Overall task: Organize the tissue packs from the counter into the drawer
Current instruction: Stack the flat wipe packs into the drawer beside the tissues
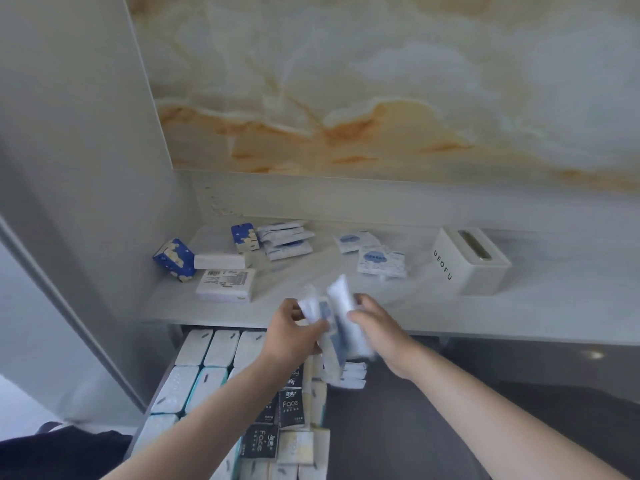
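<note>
**White-and-blue packs gripped above the open drawer**

White plastic, streaked with blue and badly blurred: held a bundle of tissue packs in both hands, below and left of the white tissue box, just past the front edge of the counter. Curled the fingers of the left hand round the bundle's left side. Clamped the thumb and fingers of the right hand on its right side. Could not count the packs in the bundle through the blur.

Counted along the counter, moving left from the tissue box:
- two flat white sachets nearest it
- a fanned pile of roughly four more
- two blue cloud-printed packs farthest left
- two white packs lying among the blue ones

Found the drawer open, lower left of the tissue box and beneath both hands. Saw it filled with rows of pale packs and three black "Face" packs.
</note>
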